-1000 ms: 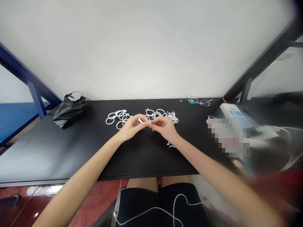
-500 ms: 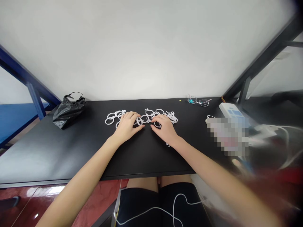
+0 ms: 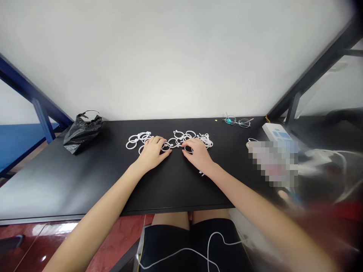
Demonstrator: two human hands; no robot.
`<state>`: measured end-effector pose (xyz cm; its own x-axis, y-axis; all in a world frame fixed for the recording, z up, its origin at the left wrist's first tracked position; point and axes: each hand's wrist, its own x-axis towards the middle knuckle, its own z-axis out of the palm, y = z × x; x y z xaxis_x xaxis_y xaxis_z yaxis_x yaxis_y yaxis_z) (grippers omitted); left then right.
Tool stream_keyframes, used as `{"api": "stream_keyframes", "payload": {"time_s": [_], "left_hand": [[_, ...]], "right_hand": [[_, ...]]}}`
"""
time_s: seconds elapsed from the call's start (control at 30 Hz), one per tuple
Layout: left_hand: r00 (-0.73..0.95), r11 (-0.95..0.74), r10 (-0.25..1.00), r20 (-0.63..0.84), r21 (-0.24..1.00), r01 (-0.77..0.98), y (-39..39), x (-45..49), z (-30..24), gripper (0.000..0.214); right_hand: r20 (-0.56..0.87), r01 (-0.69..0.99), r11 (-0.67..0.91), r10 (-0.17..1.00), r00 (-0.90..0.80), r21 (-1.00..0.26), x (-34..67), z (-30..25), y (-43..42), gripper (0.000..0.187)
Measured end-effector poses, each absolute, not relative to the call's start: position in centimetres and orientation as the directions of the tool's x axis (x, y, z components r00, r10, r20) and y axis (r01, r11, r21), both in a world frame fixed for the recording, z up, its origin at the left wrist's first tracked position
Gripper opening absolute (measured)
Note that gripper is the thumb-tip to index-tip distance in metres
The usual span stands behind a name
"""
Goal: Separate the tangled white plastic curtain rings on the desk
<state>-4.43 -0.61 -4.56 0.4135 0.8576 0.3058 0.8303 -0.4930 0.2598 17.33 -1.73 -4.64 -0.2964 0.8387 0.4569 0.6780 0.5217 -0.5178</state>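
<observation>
Several white plastic rings with small clips or eyelets, like curtain rings (image 3: 131, 144), lie in a loose row across the black table (image 3: 170, 181). My left hand (image 3: 153, 152) rests palm down over the left part of the row, thumb and fingers apart, with rings showing under and beside its fingertips. Over the right part, my right hand (image 3: 197, 152) lies the same way, and a ring shows between its thumb and forefinger without a visible grip. Between the two hands, more linked or overlapping rings (image 3: 172, 142) are visible. A small white piece (image 3: 201, 173) pokes out beside my right wrist.
A crumpled black plastic bag (image 3: 82, 132) stands at the left. Eyeglasses (image 3: 237, 121) lie near the wall, with a white box (image 3: 276, 133) and blurred clear plastic (image 3: 320, 173) to the right. A white cable (image 3: 184, 249) trails over my lap.
My left fingers and thumb have drawn slightly left, and my right hand has eased slightly right, widening the gap between them a little. The rings stay almost where they were.
</observation>
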Motion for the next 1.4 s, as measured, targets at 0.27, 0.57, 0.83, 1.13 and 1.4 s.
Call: {"api": "stream_keyframes", "payload": {"time_s": [0.27, 0.57, 0.83, 1.13, 1.4], "left_hand": [[0.415, -0.493, 0.856, 0.307, 0.249, 0.834, -0.57, -4.41, -4.88, 0.036], [0.418, -0.494, 0.856, 0.305, 0.242, 0.835, -0.51, -4.45, -5.03, 0.036], [0.418, -0.496, 0.851, 0.317, 0.229, 0.837, -0.47, -4.47, -5.07, 0.034], [0.407, -0.484, 0.857, 0.317, 0.220, 0.847, -0.53, -4.39, -5.01, 0.030], [0.406, -0.484, 0.858, 0.315, 0.225, 0.846, -0.63, -4.35, -4.86, 0.031]], "right_hand": [[0.493, 0.667, 0.541, 0.821, -0.288, -0.512, 17.31, -4.59, -1.80, 0.017], [0.444, 0.694, 0.520, 0.840, -0.311, -0.498, 17.25, -4.32, -1.87, 0.017], [0.426, 0.719, 0.505, 0.849, -0.313, -0.477, 17.26, -4.27, -1.86, 0.016], [0.411, 0.726, 0.489, 0.859, -0.304, -0.483, 17.24, -4.18, -1.90, 0.016], [0.412, 0.703, 0.501, 0.856, -0.314, -0.505, 17.27, -4.32, -1.85, 0.019]]}}
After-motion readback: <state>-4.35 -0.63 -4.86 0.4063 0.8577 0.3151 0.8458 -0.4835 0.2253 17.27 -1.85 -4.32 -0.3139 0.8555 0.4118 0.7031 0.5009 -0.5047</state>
